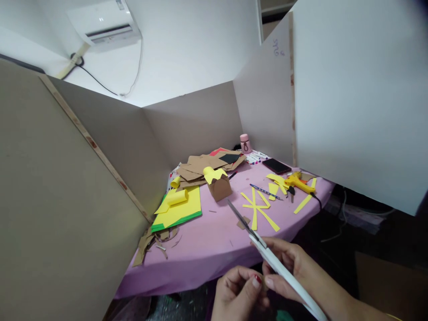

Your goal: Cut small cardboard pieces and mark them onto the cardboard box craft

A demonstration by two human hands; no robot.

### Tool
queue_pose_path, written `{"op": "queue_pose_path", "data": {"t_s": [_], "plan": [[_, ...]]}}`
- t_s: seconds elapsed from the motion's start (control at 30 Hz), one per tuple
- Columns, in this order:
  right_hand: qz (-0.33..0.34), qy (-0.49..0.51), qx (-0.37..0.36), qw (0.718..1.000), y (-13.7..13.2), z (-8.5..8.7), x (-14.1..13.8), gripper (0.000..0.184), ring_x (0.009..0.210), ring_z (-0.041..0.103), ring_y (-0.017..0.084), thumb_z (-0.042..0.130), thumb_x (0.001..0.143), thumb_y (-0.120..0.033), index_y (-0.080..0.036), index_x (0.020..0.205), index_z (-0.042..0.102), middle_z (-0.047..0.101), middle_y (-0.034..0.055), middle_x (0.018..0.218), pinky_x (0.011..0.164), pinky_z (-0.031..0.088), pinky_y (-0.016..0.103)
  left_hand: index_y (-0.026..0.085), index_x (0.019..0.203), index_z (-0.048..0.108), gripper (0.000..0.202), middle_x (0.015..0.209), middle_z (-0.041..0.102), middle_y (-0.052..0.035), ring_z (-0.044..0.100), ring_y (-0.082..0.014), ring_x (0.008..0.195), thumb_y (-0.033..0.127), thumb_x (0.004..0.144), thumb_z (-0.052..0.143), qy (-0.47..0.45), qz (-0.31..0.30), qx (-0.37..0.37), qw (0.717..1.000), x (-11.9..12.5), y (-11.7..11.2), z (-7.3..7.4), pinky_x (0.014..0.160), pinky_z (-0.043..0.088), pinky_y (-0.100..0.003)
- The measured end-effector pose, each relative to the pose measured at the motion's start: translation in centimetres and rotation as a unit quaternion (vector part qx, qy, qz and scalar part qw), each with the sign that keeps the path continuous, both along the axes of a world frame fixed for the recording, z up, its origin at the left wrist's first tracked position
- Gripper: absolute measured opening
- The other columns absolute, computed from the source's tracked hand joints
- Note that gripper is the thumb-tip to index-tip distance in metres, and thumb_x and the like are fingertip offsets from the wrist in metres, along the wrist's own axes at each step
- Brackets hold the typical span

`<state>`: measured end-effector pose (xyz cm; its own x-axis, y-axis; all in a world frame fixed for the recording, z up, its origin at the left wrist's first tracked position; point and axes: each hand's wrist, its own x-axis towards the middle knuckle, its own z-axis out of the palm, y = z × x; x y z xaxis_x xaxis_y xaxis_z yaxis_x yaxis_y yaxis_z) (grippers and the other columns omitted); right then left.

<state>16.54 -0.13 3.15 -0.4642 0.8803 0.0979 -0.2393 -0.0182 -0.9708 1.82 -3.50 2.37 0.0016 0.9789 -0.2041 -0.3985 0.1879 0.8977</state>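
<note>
My right hand (294, 267) is closed around white-handled scissors (264, 247), whose blades point up and left over the table's front edge. My left hand (239, 292) is just below and left of it, with fingers pinched together on something small that I cannot make out. Both hands hover in front of the pink table (200, 245). Beyond the blade tips lie crossed yellow paper strips (257, 207) and a small brown cardboard box (220, 187) with a yellow top.
Yellow and green sheets (177, 209) lie at the left, cardboard pieces (203, 165) are piled behind. A pencil (264, 191), a yellow glue gun (301, 183), a phone (276, 166) and a pink bottle (245, 143) sit right. Grey partitions (67, 200) wall the table.
</note>
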Motion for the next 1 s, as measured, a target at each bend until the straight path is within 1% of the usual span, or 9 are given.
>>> {"op": "queue_pose_path", "data": {"t_s": [0.07,0.13,0.23,0.3,0.43,0.57,0.67,0.83,1.0], "plan": [[-0.001,0.017,-0.004,1.0,0.2,-0.5,-0.1,0.045,0.052,0.047,0.009,0.074,0.062,-0.024,-0.018,0.104,0.059,0.054,-0.0075,0.062,0.053,0.04,0.022,0.014,0.055,0.069,0.033,0.046,0.069,-0.0009,0.057,-0.0065,0.036,0.039,0.049,0.09,0.002,-0.006,-0.003,1.0,0.0,-0.1,0.1,0.04,0.041,-0.015],[-0.018,0.023,-0.003,1.0,0.3,-1.0,-0.3,0.045,0.054,0.049,0.009,0.074,0.065,-0.02,-0.018,0.106,0.057,0.056,-0.0074,0.064,0.054,0.041,0.021,0.013,0.056,0.068,0.035,0.049,0.071,-0.0016,0.06,-0.0078,0.04,0.038,0.047,0.091,0.007,-0.014,-0.011,1.0,0.0,-0.1,0.0,0.042,0.043,-0.016],[-0.029,0.023,0.001,0.999,0.5,-1.5,-0.4,0.045,0.055,0.052,0.009,0.077,0.066,-0.018,-0.019,0.107,0.057,0.058,-0.0075,0.064,0.054,0.042,0.02,0.013,0.057,0.066,0.039,0.051,0.071,-0.0019,0.062,-0.0082,0.042,0.038,0.043,0.092,0.015,-0.039,-0.03,0.999,0.0,-0.1,-0.1,0.043,0.042,-0.016],[-0.03,0.031,-0.008,0.999,0.5,-1.4,-0.3,0.047,0.055,0.051,0.008,0.081,0.065,-0.022,-0.02,0.106,0.058,0.057,-0.008,0.064,0.054,0.042,0.019,0.013,0.057,0.063,0.042,0.049,0.07,-0.0005,0.061,-0.0075,0.041,0.04,0.042,0.092,0.018,-0.039,-0.037,0.998,0.0,-0.1,-0.1,0.043,0.04,-0.016],[-0.044,0.046,-0.031,0.997,0.4,-1.0,0.1,0.05,0.053,0.05,0.008,0.086,0.062,-0.03,-0.02,0.104,0.062,0.056,-0.008,0.064,0.053,0.042,0.019,0.015,0.057,0.061,0.045,0.046,0.07,0.0008,0.059,-0.0075,0.039,0.042,0.04,0.092,0.004,0.003,-0.039,0.999,0.1,0.1,0.0,0.041,0.039,-0.016],[-0.041,0.027,-0.015,0.999,0.2,-1.2,0.4,0.055,0.055,0.054,0.01,0.085,0.061,-0.036,-0.021,0.109,0.063,0.059,-0.0057,0.065,0.055,0.045,0.022,0.015,0.056,0.06,0.045,0.046,0.07,0.0,0.059,-0.0078,0.038,0.039,0.038,0.093,-0.027,0.015,-0.046,0.998,0.3,0.2,-0.1,0.041,0.04,-0.016],[-0.039,0.01,-0.009,0.999,0.2,-1.3,0.2,0.058,0.053,0.054,0.01,0.084,0.06,-0.033,-0.022,0.112,0.062,0.058,-0.0062,0.064,0.053,0.045,0.022,0.015,0.057,0.059,0.044,0.047,0.07,-0.0008,0.06,-0.0079,0.039,0.038,0.039,0.093,-0.038,0.004,-0.053,0.998,0.3,0.2,-0.2,0.041,0.041,-0.016],[-0.06,-0.001,-0.006,0.998,0.2,-0.9,-0.1,0.051,0.052,0.052,0.01,0.081,0.059,-0.028,-0.021,0.107,0.064,0.057,-0.0063,0.062,0.053,0.045,0.022,0.015,0.057,0.059,0.043,0.047,0.071,-0.001,0.061,-0.0078,0.039,0.035,0.04,0.093,-0.042,-0.016,-0.054,0.997,0.2,0.3,-0.4,0.041,0.042,-0.015],[-0.076,-0.005,-0.008,0.997,0.1,-0.5,-0.3,0.052,0.051,0.052,0.011,0.079,0.058,-0.024,-0.021,0.107,0.063,0.056,-0.0071,0.059,0.053,0.047,0.023,0.015,0.057,0.063,0.04,0.049,0.071,-0.0013,0.061,-0.0084,0.041,0.034,0.04,0.093,-0.054,-0.018,-0.056,0.997,0.2,0.3,-0.6,0.043,0.042,-0.016]]}}
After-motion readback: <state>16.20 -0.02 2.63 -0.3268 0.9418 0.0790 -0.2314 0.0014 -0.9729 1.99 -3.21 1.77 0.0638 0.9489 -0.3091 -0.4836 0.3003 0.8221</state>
